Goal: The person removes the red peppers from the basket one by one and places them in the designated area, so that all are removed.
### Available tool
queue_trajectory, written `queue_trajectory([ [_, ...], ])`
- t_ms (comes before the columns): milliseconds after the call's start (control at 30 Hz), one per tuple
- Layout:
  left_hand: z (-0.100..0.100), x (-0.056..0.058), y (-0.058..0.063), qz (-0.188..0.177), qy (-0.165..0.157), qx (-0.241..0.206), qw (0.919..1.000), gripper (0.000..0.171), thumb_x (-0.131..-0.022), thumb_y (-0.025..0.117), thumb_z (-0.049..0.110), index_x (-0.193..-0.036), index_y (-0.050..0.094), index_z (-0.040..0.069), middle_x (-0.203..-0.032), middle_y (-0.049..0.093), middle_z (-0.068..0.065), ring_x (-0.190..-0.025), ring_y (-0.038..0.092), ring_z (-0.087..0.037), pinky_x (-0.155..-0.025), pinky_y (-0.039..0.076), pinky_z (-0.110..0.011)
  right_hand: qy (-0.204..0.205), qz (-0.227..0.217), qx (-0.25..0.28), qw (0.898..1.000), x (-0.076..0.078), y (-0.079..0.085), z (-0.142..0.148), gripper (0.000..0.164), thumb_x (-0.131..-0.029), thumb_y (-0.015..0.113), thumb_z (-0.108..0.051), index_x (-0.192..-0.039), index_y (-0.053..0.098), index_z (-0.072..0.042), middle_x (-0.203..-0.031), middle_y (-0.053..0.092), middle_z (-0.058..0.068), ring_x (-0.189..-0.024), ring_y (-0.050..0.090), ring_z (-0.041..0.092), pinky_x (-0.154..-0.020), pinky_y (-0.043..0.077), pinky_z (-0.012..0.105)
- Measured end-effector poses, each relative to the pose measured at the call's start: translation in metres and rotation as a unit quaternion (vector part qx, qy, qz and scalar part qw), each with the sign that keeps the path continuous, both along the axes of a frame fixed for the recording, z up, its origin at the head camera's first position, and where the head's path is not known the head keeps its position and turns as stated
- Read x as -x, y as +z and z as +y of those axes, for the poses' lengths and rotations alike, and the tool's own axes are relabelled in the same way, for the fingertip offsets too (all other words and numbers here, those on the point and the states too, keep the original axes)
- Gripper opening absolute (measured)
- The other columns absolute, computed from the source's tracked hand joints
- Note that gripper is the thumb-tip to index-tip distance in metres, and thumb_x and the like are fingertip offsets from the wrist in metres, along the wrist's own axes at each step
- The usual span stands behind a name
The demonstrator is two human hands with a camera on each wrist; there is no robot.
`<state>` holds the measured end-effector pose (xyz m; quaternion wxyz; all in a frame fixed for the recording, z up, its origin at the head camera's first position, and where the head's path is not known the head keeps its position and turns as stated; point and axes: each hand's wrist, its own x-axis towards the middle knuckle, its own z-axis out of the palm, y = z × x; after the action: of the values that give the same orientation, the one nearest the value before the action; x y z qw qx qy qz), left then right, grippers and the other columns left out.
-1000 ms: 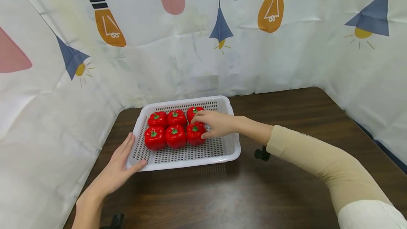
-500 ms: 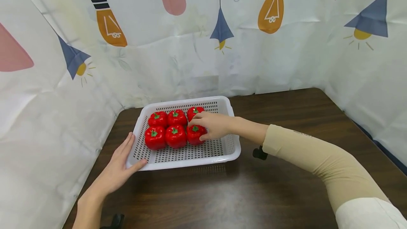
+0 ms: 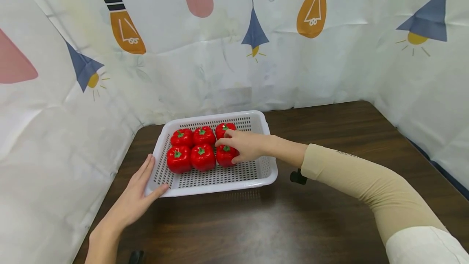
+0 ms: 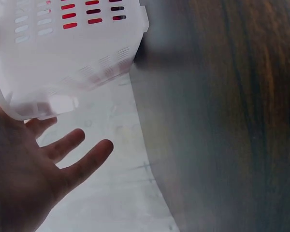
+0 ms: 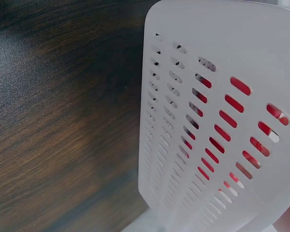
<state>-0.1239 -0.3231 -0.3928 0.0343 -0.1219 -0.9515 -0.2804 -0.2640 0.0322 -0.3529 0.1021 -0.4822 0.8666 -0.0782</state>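
Note:
A white plastic basket (image 3: 220,188) with slotted walls holds several shiny red bell peppers with green stems, standing in two rows. My right hand (image 3: 250,145) reaches over its right side and grips the front-row right pepper (image 3: 224,159), thumb on the near right side and fingers over the top. Behind that hand, the back-row right pepper (image 3: 222,128) is partly covered. At the basket's left end rests my left hand (image 3: 132,199), fingers extended along the rim and thumb on the front corner. In the right wrist view the basket wall (image 5: 208,38) hides most of the gripped pepper.
The basket stands on a dark wood-grain table (image 3: 293,223) near its back edge. A white curtain (image 3: 176,72) printed with lamps and bulbs hangs behind and along both sides. A small black strap piece (image 3: 298,177) shows under the right forearm.
The right hand's fingers have shifted slightly over the front-right pepper, which has moved a little to the right. The left hand and the basket stay in place.

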Motion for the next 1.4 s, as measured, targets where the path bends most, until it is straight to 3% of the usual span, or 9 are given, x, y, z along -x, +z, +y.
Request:
queue_trajectory([
  [200,0.001,0.001,0.002,-0.003,-0.009,0.001,1.0,0.097,-0.096,0.069,0.042,-0.164,0.011,0.006,-0.172,0.004,-0.011,-0.147,0.017,-0.053,-0.106,0.026,-0.075,0.014,0.008,-0.017,1.0,0.001,0.0,0.001,0.06,-0.092,0.077,-0.026,-0.147,0.056,-0.022,-0.144,0.05,0.007,-0.126,0.05,0.021,-0.1,0.049,0.033],
  [933,0.0,0.0,0.005,-0.023,-0.005,0.003,0.9997,0.1,-0.096,0.069,0.045,-0.164,0.008,0.006,-0.172,0.0,-0.011,-0.147,0.015,-0.054,-0.104,0.028,-0.076,0.003,-0.038,0.011,0.999,-0.004,0.003,0.003,0.058,-0.086,0.084,-0.024,-0.138,0.059,-0.025,-0.134,0.054,0.005,-0.117,0.051,0.017,-0.09,0.053,0.028],
  [1400,0.0,0.0,0.003,-0.023,-0.004,-0.014,0.9996,0.099,-0.096,0.07,0.042,-0.164,0.009,0.006,-0.172,-0.002,-0.009,-0.148,0.011,-0.052,-0.105,0.023,-0.078,0.026,-0.039,0.054,0.997,-0.013,0.024,0.023,0.058,-0.088,0.081,-0.023,-0.141,0.058,-0.021,-0.144,0.048,0.004,-0.129,0.046,0.019,-0.097,0.051,0.031],
])
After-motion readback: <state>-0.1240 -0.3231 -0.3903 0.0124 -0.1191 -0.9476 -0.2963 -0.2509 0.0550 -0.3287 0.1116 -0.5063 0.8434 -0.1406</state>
